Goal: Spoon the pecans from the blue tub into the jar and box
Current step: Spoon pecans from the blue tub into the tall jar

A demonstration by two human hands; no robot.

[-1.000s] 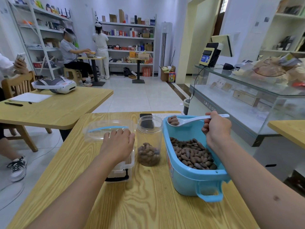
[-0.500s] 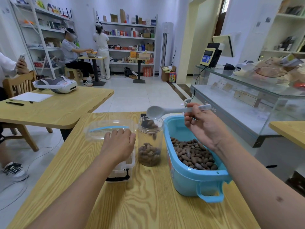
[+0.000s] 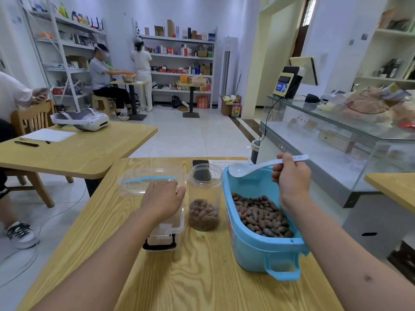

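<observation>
Pecans (image 3: 260, 215) sit piled in the blue tub (image 3: 265, 250) on the wooden bench (image 3: 202, 277), with a smaller heap at the bottom of the clear jar (image 3: 204, 196) just left of it. Right hand (image 3: 290, 176) has a curled grip on the empty white spoon (image 3: 258, 166) over the tub's far end. Left hand (image 3: 162, 198) rests flat, fingers relaxed, on the clear box (image 3: 157, 182) beside the jar.

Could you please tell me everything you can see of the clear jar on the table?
The jar is a clear, seemingly plastic cylinder with a threaded neck, open with no lid on. It stands upright on the wooden table, between the clear box and the blue tub. Brown pecans fill roughly its bottom third. Neither hand touches it.
</observation>
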